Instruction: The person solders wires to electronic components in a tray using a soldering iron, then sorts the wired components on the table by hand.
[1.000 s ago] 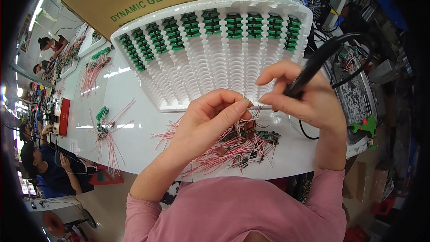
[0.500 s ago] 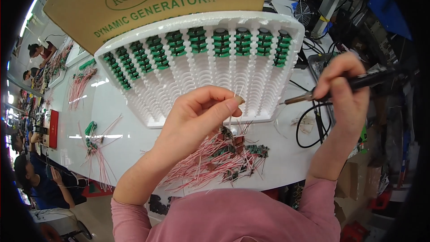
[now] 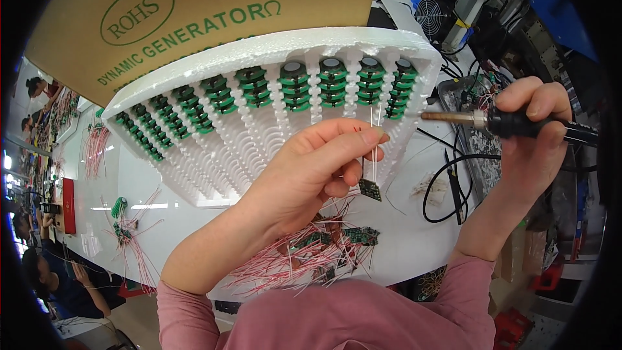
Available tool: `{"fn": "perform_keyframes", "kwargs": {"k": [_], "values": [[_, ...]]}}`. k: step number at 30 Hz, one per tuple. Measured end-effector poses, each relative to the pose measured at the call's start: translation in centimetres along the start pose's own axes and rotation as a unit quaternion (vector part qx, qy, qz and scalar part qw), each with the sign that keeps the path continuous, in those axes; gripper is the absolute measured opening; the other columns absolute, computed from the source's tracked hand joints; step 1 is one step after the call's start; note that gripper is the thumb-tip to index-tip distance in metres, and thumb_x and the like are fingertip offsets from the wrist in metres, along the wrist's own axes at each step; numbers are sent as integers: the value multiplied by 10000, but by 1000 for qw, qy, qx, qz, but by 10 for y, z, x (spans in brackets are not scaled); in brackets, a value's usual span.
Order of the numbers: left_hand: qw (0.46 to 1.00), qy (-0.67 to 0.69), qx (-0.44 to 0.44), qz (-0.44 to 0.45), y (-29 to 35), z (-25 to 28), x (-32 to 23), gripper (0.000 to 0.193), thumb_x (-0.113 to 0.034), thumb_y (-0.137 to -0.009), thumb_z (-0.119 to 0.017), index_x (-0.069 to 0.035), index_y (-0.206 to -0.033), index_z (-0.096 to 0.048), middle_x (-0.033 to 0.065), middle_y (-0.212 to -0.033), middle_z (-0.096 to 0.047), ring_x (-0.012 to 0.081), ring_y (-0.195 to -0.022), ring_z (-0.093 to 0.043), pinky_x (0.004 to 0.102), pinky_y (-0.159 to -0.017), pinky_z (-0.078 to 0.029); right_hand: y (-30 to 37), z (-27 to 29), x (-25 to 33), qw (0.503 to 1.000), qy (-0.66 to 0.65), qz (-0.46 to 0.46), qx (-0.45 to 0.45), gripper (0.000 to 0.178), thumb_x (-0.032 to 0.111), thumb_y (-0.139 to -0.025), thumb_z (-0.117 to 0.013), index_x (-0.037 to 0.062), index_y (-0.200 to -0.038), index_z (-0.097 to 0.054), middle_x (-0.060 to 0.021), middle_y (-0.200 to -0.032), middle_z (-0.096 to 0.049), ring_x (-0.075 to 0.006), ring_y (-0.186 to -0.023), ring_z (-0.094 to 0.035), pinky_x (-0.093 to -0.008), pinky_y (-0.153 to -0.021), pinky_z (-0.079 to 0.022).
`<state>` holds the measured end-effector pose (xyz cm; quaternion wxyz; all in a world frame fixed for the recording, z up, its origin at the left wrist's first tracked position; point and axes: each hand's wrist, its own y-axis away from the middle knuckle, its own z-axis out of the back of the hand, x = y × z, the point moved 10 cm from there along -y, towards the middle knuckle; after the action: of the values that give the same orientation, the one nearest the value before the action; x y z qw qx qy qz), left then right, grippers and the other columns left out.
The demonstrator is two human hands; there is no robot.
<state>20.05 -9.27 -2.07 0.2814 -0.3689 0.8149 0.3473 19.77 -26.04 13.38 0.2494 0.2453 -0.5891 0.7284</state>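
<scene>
My left hand is closed in a pinch on thin wires, above the near right part of a white foam tray. From those wires hangs a small green circuit board, just below my fingers. At the right, my right hand grips a soldering iron by its black handle. The iron's brownish tip points left, a short way from my left hand and apart from the wires. Below my left forearm, a pile of red and white wires with small circuit boards lies on the white table.
Round green parts stand in rows along the tray's far side. A large cardboard box stands behind it. At the right are a black cable and a metal tray. Another wire bundle lies left; people sit farther left.
My left hand has moved right, and the small board below its fingers now shows. My right hand with the soldering iron has shifted right. The view has shifted too.
</scene>
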Motion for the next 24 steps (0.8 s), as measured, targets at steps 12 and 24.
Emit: {"fn": "perform_keyframes", "kwargs": {"k": [12,24], "values": [[998,-26,44,-35,-21,-37,-12,212,-207,-829,-552,-30,-946,-555,-10,-771,-563,3,-469,-342,153,-401,-217,0,26,18,993,45,67,-80,316,341,-891,-409,37,-808,-417,-165,-723,-562,-90,-494,-427,-151,-446,-329],[991,122,44,-13,-11,-48,0,219,-237,-827,-561,-54,-946,-540,-30,-805,-528,-1,-491,-321,152,-398,-200,-27,3,26,993,106,44,11,246,243,-923,-334,38,-819,-420,-145,-794,-538,-144,-701,-484,-222,-625,-409]]}}
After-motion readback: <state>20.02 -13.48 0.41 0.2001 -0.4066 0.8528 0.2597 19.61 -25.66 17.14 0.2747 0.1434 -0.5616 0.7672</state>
